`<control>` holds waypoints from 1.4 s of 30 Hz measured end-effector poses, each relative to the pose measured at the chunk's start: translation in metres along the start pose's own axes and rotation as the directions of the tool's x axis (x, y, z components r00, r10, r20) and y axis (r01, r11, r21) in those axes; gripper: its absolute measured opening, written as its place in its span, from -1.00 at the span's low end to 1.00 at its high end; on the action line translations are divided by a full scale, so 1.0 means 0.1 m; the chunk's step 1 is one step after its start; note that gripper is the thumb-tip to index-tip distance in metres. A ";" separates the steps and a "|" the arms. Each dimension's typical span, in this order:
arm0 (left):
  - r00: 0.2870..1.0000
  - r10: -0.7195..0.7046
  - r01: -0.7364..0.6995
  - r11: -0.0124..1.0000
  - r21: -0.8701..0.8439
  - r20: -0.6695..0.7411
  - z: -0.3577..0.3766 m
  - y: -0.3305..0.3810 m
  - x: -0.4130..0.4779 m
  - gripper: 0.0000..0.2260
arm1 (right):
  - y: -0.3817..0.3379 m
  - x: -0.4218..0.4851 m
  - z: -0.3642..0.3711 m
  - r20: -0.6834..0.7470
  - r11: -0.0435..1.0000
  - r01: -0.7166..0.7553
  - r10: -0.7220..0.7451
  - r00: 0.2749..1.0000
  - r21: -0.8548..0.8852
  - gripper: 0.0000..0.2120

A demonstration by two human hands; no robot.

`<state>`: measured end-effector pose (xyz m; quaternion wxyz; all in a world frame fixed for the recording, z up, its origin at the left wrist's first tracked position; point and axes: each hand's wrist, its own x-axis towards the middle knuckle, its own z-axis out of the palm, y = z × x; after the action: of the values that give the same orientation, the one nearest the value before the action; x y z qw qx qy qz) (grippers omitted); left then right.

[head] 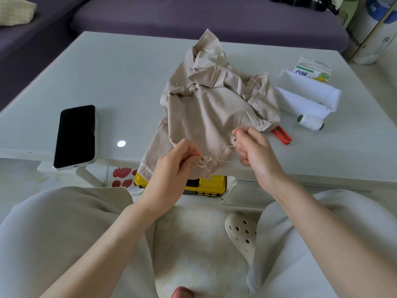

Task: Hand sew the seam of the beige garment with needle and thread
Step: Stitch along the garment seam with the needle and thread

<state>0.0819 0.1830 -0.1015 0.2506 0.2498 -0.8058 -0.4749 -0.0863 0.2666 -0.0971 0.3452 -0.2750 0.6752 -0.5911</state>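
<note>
The garment (pixel 210 104) is beige, the phone (pixel 75 136) black, the box (pixel 206 186) yellow, the notebook (pixel 122 177) has red apples.

A home living room: a purple sofa (pixel 193 16) behind a low white coffee table (pixel 107 82).

- Loose trousers (pixel 64 229) in pale off-white cloth with a fine woven texture cover both legs.
- A cream moulded clog (pixel 241 233) with round holes shows by the right leg.
- The left hand (pixel 169 168), right hand (pixel 253 149) and both forearms are bare.
</note>
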 end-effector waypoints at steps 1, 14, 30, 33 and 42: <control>1.000 -0.001 0.001 1.000 0.002 -0.006 -0.01 0.00 0.00 -0.84 | 0.00 -0.03 0.01 0.028 0.989 0.028 -0.024 0.999 -0.146 -0.82; 0.997 -0.033 0.032 0.999 -0.019 -0.065 -0.05 0.01 -0.01 -0.90 | -0.11 -0.27 -0.06 0.412 0.930 0.077 0.083 0.908 -0.359 -0.73; 0.998 -0.036 0.032 0.998 -0.053 -0.060 -0.04 0.04 0.00 -0.90 | 0.28 0.09 -0.27 -0.214 0.899 0.079 -0.187 0.959 -0.432 -0.50; 0.997 -0.035 0.029 0.996 -0.088 -0.070 -0.04 0.04 0.01 -0.89 | 0.30 0.13 -0.29 -0.284 0.873 0.100 -0.261 0.923 -0.477 -0.50; 0.997 -0.055 0.047 0.988 -0.148 -0.053 -0.04 0.04 0.00 -0.90 | 0.36 0.14 -0.32 -0.258 0.824 0.096 -0.282 0.924 -0.558 -0.65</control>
<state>0.0833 0.1820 -0.0965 0.2788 0.2645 -0.7546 -0.5319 -0.1186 0.2802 -0.1323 0.0758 -0.3242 0.8297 -0.4480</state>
